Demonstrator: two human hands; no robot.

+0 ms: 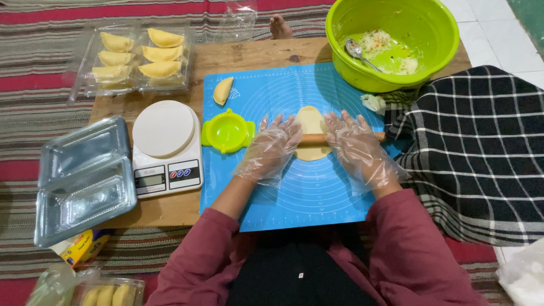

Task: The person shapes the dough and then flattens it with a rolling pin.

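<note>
Seven folded pastries (160,54), two empty clear trays (85,178), one scale (167,148), one green bowl (436,34).

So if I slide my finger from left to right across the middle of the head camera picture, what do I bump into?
Clear plastic boxes → white kitchen scale → green dumpling mould → left hand → flat dough → right hand → checked cloth.

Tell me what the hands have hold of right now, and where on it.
Both gloved hands press flat on a wooden rolling pin over the dough: left hand on its left part, right hand on its right part, palms down, not gripping.
</note>
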